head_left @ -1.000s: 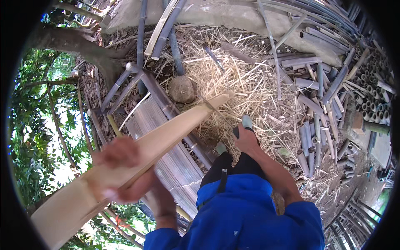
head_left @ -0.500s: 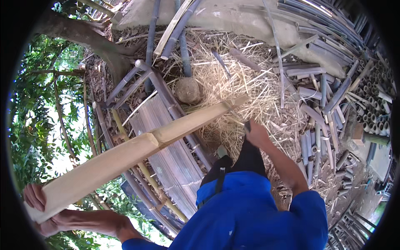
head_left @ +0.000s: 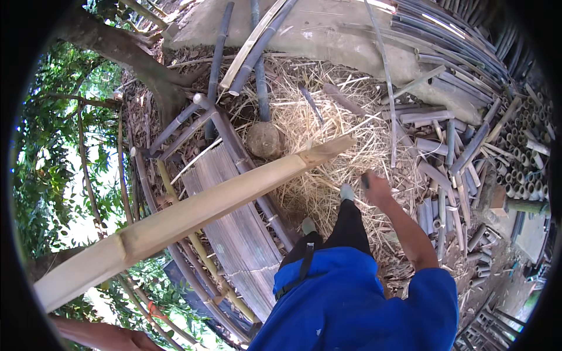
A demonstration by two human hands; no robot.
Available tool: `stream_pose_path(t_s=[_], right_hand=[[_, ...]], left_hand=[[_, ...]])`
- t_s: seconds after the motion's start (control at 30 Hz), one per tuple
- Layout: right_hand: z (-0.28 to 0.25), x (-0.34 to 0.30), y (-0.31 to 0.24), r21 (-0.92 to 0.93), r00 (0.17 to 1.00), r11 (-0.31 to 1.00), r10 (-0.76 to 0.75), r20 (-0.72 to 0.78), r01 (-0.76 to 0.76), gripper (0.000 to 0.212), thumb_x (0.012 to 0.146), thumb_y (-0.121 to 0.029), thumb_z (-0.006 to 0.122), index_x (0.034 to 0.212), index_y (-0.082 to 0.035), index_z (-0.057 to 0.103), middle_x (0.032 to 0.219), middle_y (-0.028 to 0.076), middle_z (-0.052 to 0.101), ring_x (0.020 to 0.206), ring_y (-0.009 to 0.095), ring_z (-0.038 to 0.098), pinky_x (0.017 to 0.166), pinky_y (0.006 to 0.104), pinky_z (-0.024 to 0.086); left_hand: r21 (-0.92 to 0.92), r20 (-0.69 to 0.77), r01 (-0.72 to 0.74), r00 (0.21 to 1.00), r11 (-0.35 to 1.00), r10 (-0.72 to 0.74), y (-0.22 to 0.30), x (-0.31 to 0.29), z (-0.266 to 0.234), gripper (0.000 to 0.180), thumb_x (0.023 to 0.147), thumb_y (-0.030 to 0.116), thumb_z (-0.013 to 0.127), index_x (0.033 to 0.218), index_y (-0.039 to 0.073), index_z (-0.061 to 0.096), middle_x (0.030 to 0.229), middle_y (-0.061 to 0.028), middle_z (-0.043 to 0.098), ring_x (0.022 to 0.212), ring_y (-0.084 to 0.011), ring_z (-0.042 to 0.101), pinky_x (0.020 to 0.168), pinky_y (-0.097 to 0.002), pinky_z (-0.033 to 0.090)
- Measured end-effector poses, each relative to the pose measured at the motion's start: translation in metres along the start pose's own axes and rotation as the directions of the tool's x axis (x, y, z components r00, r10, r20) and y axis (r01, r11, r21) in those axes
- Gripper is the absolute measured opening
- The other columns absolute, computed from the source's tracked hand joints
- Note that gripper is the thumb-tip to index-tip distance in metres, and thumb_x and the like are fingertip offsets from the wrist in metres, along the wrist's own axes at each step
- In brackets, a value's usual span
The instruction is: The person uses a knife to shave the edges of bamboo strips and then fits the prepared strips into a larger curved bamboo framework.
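At the far left, the left forearm (head_left: 102, 333) came in along the lower edge and ran out into the dark rim, just below the near end of a split bamboo piece (head_left: 211, 200). The left hand was out of sight, so I could not tell whether its fingers were wide, narrow or gripping that end. The bamboo's long axis ran slantwise, from the lower left rim up to the right, crossing above the slatted bench (head_left: 246, 251), with one ridge near its left end and another close to its far tip. That tip lay past the round log end (head_left: 265, 140), over the pale shavings (head_left: 333, 120). Farther right, the right hand (head_left: 377, 188) had its fingers curled around a dark handle (head_left: 366, 179); no blade could be made out clearly. From those fingers the tip lay up and to the left, with a gap between, its axis leading away leftward. The right hand was the nearer to the tip; the left forearm was the nearer to the other end.

Half a second earlier, the left hand had shown at the bamboo's near end; now only the forearm did. The ridge on the left had stood over the bench's edge, and now appeared much closer to the lower left rim. The far tip had shifted little. The right hand had moved slightly right, and the thin blade that had reached the bamboo no longer showed there.
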State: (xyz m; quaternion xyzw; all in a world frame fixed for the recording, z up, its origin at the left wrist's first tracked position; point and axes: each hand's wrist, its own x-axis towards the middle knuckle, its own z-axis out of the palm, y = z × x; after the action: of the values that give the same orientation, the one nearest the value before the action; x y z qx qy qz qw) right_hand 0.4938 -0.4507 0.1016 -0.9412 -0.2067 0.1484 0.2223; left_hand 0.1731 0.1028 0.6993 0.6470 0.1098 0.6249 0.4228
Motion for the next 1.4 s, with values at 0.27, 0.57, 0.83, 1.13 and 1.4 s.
stream_pose_path(t_s=[0.27,0.57,0.83,1.13,1.4], right_hand=[[-0.01,-0.013,0.091,0.003,0.827,0.829,0.557,0.079,-0.559,0.052,0.085,-0.034,0.071,0.12,0.002,0.061,0.111,0.03,0.068,0.103,0.047,0.066,0.091,0.0528,0.053],[0.022,-0.034,0.041,0.037,0.888,0.893,0.44,0.137,-0.448,0.055,0.083,-0.043,0.075,0.113,0.001,0.064,0.103,0.029,0.07,0.099,0.046,0.068,0.086,0.0518,0.053],[0.047,-0.053,-0.076,0.124,0.946,0.955,0.237,0.223,-0.268,0.051,0.091,-0.039,0.065,0.125,-0.002,0.055,0.097,0.029,0.07,0.095,0.047,0.068,0.084,0.0541,0.053],[0.08,-0.058,-0.225,0.345,0.968,0.939,-0.081,0.238,-0.007,0.044,0.095,-0.034,0.064,0.119,0.001,0.052,0.086,0.029,0.069,0.075,0.047,0.069,0.07,0.0543,0.055],[0.117,-0.07,-0.232,0.356,0.981,0.93,-0.146,0.13,0.091,0.042,0.094,-0.028,0.068,0.12,0.0,0.05,0.075,0.027,0.066,0.068,0.05,0.066,0.06,0.0558,0.053]], left_hand=[[0.186,-0.385,0.036,0.922,0.982,0.039,-0.009,-0.005,-0.047,0.048,0.09,0.035,0.062,0.122,0.0,0.051,0.113,-0.0291,0.054,0.101,-0.0426,0.054,0.093,-0.0642,0.046],[0.067,-0.519,0.271,0.831,0.96,-0.198,-0.122,-0.115,0.017,0.056,0.093,0.032,0.071,0.133,-0.001,0.051,0.118,-0.0248,0.059,0.107,-0.0379,0.061,0.098,-0.0589,0.051],[-0.146,-0.149,0.396,0.897,0.907,-0.416,-0.159,-0.225,0.053,0.054,0.092,0.037,0.062,0.126,-0.005,0.054,0.108,-0.017,0.058,0.098,-0.0348,0.059,0.098,-0.0491,0.046],[-0.22,-0.246,0.205,0.935,0.954,-0.257,-0.121,-0.285,0.064,0.043,0.091,0.048,0.059,0.076,0.009,0.052,0.065,-0.0066,0.046,0.066,-0.0212,0.049,0.066,-0.0379,0.044],[-0.116,-0.335,0.281,0.892,0.953,-0.304,-0.11,-0.3,0.045,0.041,0.086,0.047,0.062,0.074,0.009,0.051,0.062,-0.0061,0.042,0.064,-0.0222,0.045,0.063,-0.0389,0.04]])
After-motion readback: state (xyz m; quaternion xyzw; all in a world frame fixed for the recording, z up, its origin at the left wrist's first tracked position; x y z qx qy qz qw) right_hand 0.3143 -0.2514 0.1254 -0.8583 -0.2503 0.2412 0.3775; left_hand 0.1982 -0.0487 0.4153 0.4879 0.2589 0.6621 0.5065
